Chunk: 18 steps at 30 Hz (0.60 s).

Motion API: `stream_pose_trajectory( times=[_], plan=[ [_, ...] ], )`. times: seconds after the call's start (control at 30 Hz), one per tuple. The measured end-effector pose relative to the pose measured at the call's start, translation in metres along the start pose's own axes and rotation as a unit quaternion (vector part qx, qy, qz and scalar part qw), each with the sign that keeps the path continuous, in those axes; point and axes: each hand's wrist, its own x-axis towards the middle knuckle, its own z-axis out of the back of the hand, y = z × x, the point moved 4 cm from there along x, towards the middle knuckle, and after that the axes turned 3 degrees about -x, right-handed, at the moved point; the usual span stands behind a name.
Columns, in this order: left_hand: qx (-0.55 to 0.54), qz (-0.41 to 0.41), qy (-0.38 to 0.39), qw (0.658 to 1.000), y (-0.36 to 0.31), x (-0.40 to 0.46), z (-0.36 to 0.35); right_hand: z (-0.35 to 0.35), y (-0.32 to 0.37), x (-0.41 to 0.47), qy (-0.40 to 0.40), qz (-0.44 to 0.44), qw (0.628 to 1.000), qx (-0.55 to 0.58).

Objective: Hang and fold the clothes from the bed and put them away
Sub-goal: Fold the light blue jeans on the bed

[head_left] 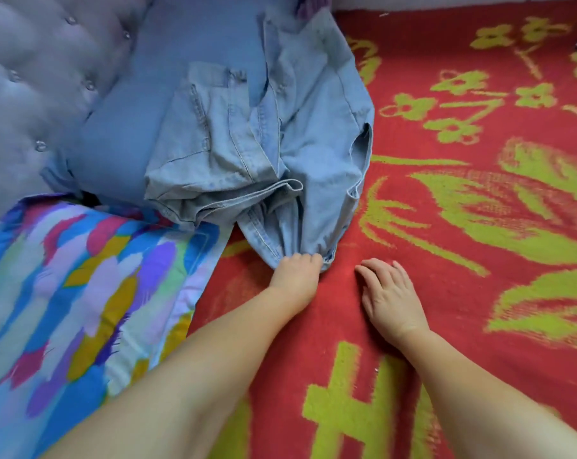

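At the far left a pale lilac padded headboard (32, 77) with small buttons rises along the edge of the bed. Below it lies a pillow (81, 276) in a cover of bright blue, pink, purple and yellow strokes, its right edge resting on the red blanket. Behind the pillow, against the headboard, sits a plain blue cushion (141, 104). A light denim shirt (280, 144) lies crumpled across that cushion and spills down onto the blanket, its hem bunched to a point near the middle of the view. The left hand (297, 276) reaches forward on a bare arm and grips that bunched lower edge, fingers curled into the cloth with the knuckles up. Just to its right, apart from the shirt, the right hand (386, 293) lies palm down on the blanket with its fingers loosely spread and holds nothing. The red blanket (479, 226) with its yellow-green flower and leaf pattern covers the rest of the bed out to the right. At the top, above the shirt, a scrap of purple cloth (310, 5) shows, too cut off to tell what it is.
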Motion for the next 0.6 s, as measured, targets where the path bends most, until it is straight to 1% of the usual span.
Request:
stream_pose_trajectory(
  times=[0.07,0.13,0.17,0.2,0.23,0.3,0.37,0.43,0.5,0.6],
  plan=[
    [-0.055,0.004,0.065,0.996,-0.011,-0.038,-0.001,0.003,0.007,-0.020,0.122,-0.029,0.991,-0.039],
    [-0.088,0.005,0.138,0.986,-0.022,-0.082,0.002,0.015,0.021,-0.042,0.217,-0.056,0.971,-0.087],
    [-0.097,0.001,0.159,0.982,-0.026,-0.105,0.006,0.026,0.033,-0.052,0.248,-0.051,0.962,-0.099],
    [-0.111,-0.003,0.161,0.981,-0.029,-0.130,0.015,0.040,0.050,-0.062,0.264,-0.038,0.959,-0.099],
    [-0.139,0.001,0.145,0.980,-0.029,-0.154,0.027,0.056,0.069,-0.073,0.270,-0.024,0.958,-0.090],
    [-0.204,0.031,0.087,0.975,-0.023,-0.195,0.062,0.093,0.109,-0.092,0.252,-0.028,0.966,-0.046],
    [-0.249,0.048,0.026,0.967,-0.013,-0.233,0.106,0.139,0.150,-0.102,0.204,-0.070,0.976,0.010],
    [-0.257,0.007,-0.004,0.966,-0.006,-0.274,0.150,0.192,0.191,-0.107,0.141,-0.106,0.983,0.057],
    [-0.252,-0.034,-0.022,0.967,-0.002,-0.311,0.191,0.246,0.222,-0.110,0.081,-0.104,0.986,0.100],
    [-0.250,-0.070,-0.096,0.961,0.002,-0.352,0.255,0.328,0.248,-0.116,0.041,-0.091,0.986,0.134]
  ],
)
